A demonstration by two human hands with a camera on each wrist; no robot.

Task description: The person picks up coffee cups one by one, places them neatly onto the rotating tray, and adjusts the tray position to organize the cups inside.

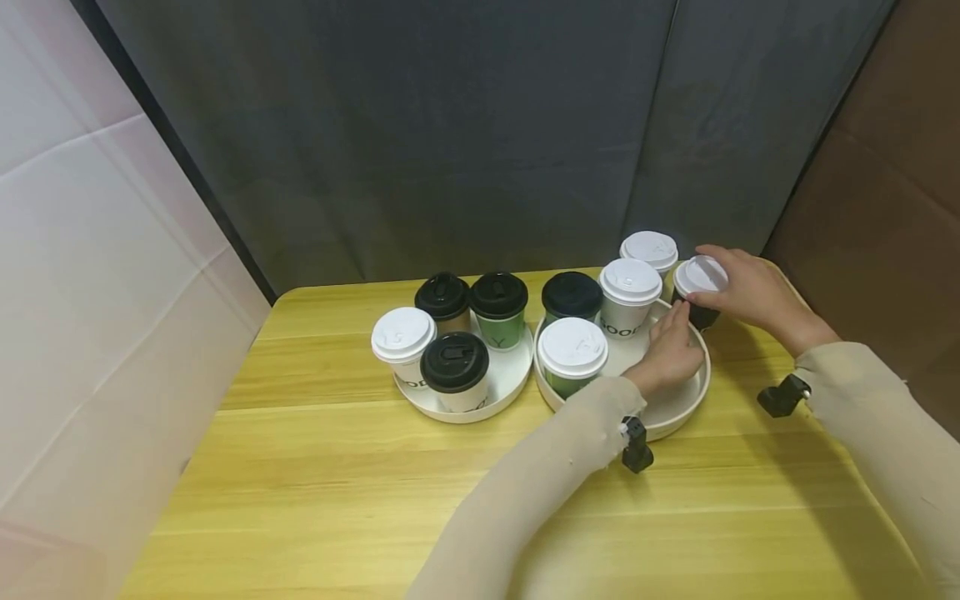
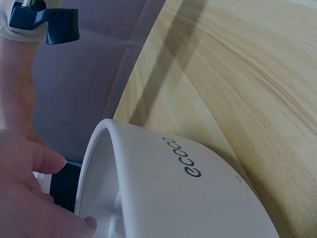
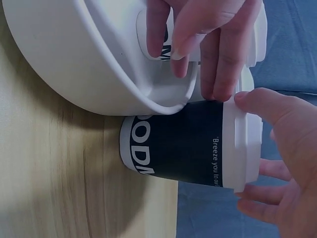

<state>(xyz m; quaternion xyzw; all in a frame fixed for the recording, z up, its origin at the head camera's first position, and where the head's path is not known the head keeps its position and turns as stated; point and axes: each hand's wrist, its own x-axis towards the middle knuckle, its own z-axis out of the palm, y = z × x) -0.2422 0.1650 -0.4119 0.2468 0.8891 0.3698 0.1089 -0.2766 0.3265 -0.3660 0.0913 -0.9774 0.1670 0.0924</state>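
My right hand (image 1: 757,296) grips the white lid of a black paper coffee cup (image 3: 183,144), thumb and fingers on opposite sides of the rim. This cup stands upright on the table, just outside the rim of the right white round tray (image 1: 693,408). My left hand (image 1: 670,354) reaches over that tray, its fingers fairly straight. In the right wrist view, two of its fingertips touch the cup just below the lid. Within the tray are a white-lidded white cup (image 1: 628,312), a white-lidded green cup (image 1: 573,354) and a black-lidded cup (image 1: 572,296).
Another white-lidded cup (image 1: 649,250) stands at the back; its base is hidden. To the left, a smaller white tray (image 1: 513,383) holds several lidded cups, such as a black-lidded white cup (image 1: 455,371). A grey curtain (image 1: 450,142) hangs behind the wooden table (image 1: 337,500).
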